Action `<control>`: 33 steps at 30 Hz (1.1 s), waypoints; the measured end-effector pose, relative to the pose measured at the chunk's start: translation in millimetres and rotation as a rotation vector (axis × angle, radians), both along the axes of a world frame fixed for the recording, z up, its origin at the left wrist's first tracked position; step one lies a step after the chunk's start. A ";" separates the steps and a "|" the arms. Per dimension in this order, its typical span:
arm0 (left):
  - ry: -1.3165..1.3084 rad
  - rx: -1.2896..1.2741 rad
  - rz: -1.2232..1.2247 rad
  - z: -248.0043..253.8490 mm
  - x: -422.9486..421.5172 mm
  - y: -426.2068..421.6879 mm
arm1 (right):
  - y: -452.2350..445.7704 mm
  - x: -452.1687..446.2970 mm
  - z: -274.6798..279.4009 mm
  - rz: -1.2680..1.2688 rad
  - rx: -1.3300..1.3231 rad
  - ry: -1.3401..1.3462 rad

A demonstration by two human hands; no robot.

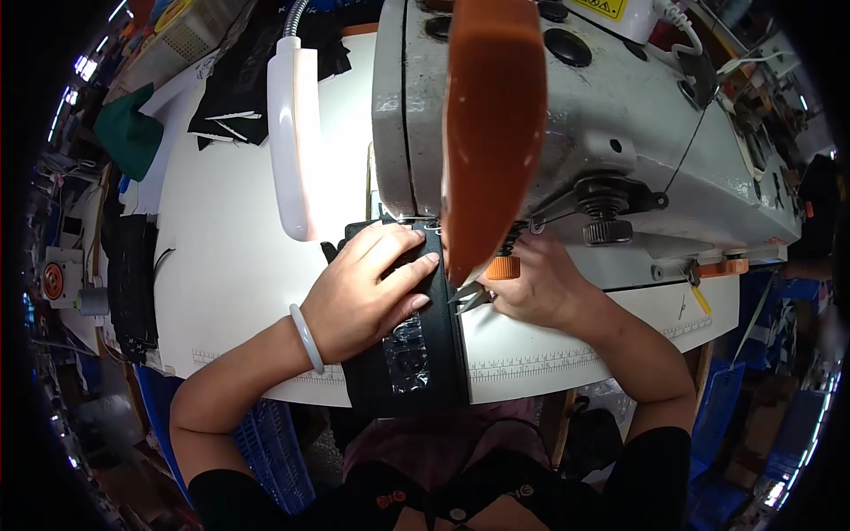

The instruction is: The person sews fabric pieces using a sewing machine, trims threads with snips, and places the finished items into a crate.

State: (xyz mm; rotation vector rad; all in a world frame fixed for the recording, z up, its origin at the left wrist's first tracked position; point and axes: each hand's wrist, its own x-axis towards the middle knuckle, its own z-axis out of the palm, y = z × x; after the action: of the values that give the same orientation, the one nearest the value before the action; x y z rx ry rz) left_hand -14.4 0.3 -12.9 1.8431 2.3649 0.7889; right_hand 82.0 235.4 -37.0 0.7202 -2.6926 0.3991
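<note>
My left hand (359,283) lies over a black fabric piece (447,354) under the sewing machine (496,159), its fingers stretched out flat and pressing on the cloth near the needle area. A strip of clear shiny plastic (407,358) runs along the fabric below my fingers. My right hand (542,288) is right of the fabric, partly hidden behind the machine's orange-brown part (496,133) and an orange knob (504,268). Its fingers are closed around small thread snips (472,299), whose metal blades point left toward the fabric's edge.
A white lamp (292,142) hangs left of the machine head. Black cloth pieces (235,88) and a green cloth (130,133) lie at the back left; a dark stack (133,288) stands at the left edge. A printed ruler (531,361) follows the table's front. A yellow-handled tool (700,299) lies at right.
</note>
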 end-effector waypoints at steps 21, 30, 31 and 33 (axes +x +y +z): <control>-0.055 -0.022 -0.027 -12.8 -27.9 -0.3 | -5.2 -8.3 1.0 -0.090 -0.177 -0.129; 0.288 0.140 0.076 -2.4 -12.1 -12.5 | 17.7 -17.1 14.1 -0.351 0.089 -0.372; 0.206 0.189 0.120 4.1 -7.5 -15.0 | 12.5 -18.3 25.9 -0.393 0.069 -0.413; -0.054 0.170 0.180 8.6 4.5 -22.7 | 10.0 -12.4 15.8 -0.362 -0.052 -0.336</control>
State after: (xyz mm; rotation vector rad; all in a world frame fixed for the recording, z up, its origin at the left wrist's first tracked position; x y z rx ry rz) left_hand -9.8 -22.4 -4.3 1.6556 2.5264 1.0748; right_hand 69.7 245.5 -21.1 0.1477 -3.0276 0.5325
